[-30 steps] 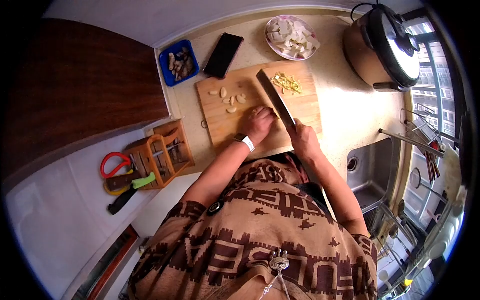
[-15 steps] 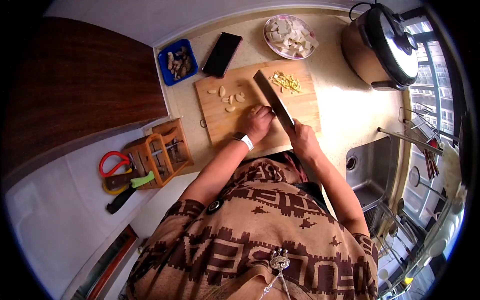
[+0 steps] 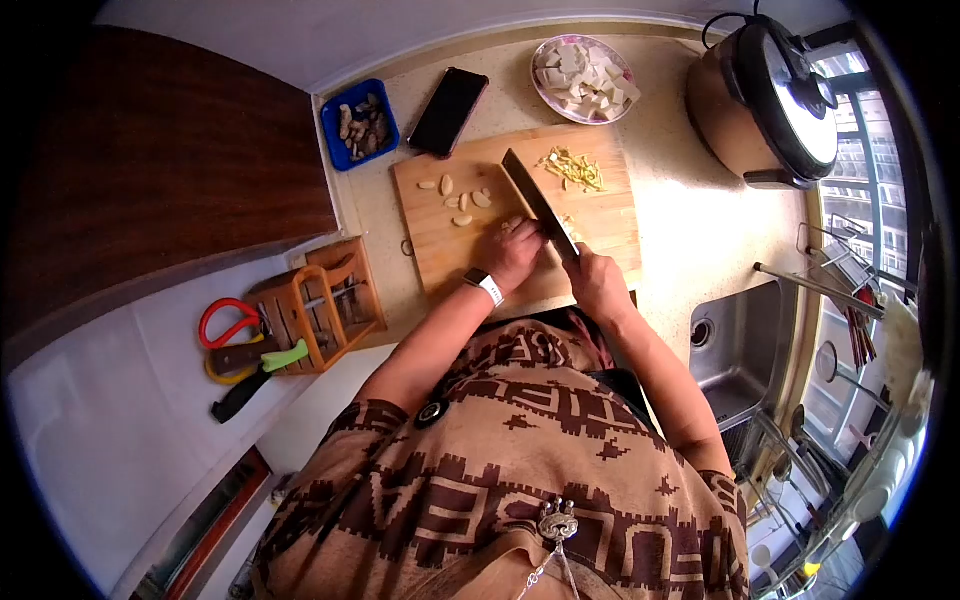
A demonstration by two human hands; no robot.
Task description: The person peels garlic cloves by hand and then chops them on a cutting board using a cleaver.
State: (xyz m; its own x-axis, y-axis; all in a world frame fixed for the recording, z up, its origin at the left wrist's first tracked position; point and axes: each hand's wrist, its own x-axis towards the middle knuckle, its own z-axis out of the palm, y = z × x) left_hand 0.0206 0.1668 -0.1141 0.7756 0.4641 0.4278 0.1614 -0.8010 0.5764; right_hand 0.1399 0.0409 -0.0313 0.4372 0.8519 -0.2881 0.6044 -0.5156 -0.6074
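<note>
My right hand (image 3: pixel 600 285) is wrapped round the handle of a cleaver (image 3: pixel 532 190), its blade slanting up and left over the wooden cutting board (image 3: pixel 440 250). Against the blade's left side, my left hand (image 3: pixel 515 250) has its fingers curled down to the board; what they press on is hidden. Small pale cut bits (image 3: pixel 569 224) lie just right of the blade. Several peeled garlic cloves (image 3: pixel 462 200) are scattered on the board's left part. A heap of thin yellow strips, like shredded ginger (image 3: pixel 574 168), sits at its upper right.
Behind the board stand a blue tray of ginger pieces (image 3: pixel 358 130), a phone (image 3: pixel 448 112) and a plate of white tofu cubes (image 3: pixel 584 80). An electric pressure cooker (image 3: pixel 765 100) is at far right, above a sink (image 3: pixel 740 345). A wooden knife rack (image 3: pixel 320 305) is at left.
The cleaver has shifted slightly left, with its handle end a little higher in view. Pale cut bits now show to the right of the blade. My left hand stays almost in place.
</note>
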